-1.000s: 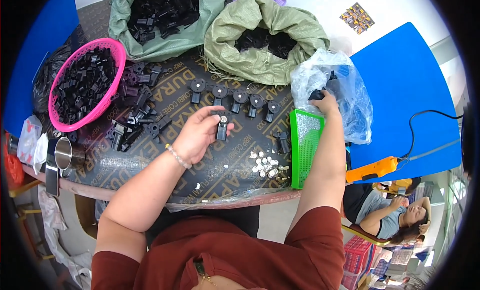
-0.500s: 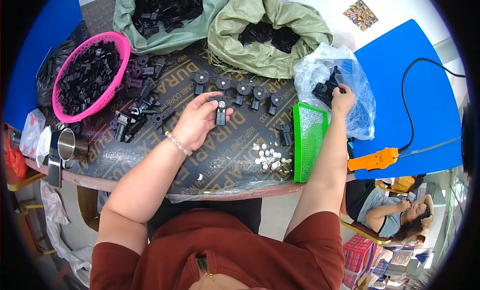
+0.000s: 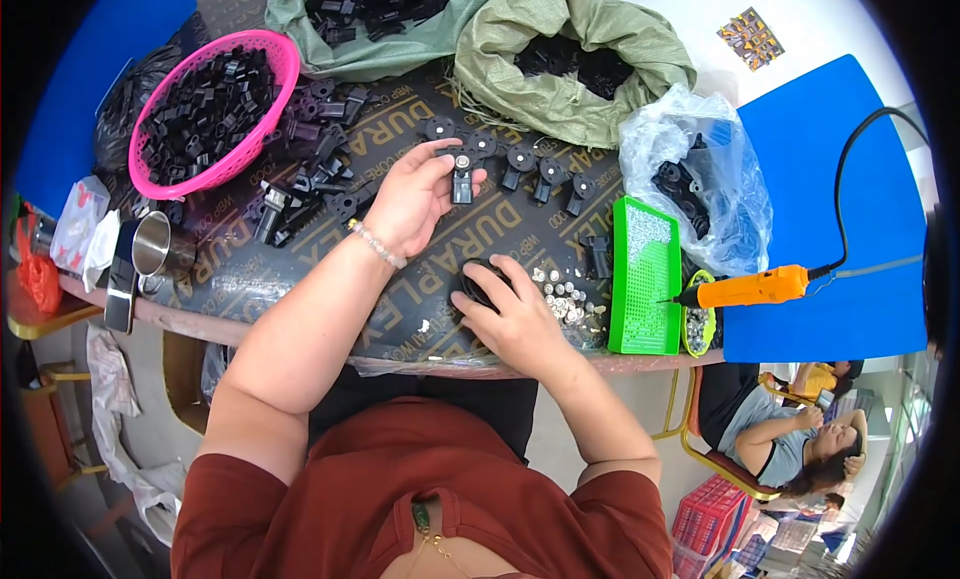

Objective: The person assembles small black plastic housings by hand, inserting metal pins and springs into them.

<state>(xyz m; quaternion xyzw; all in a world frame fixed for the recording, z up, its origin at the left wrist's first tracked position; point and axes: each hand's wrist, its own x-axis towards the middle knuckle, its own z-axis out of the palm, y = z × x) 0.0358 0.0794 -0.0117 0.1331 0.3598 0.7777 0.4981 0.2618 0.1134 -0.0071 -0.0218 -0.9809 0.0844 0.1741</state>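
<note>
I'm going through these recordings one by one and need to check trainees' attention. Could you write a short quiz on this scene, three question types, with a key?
1. True or false: the right hand is inside the clear plastic bag.
2. What does the left hand hold? A) a metal cup; B) a black plastic part; C) an orange screwdriver.
3. Fill in: the tray to the right of the loose pale round pieces is ____.

Key: 1 false; 2 B; 3 green.

Right hand (image 3: 522,321) now away from the clear bag (image 3: 742,214), beside the white pieces (image 3: 568,307), black part (image 3: 481,290) in grasp
</note>
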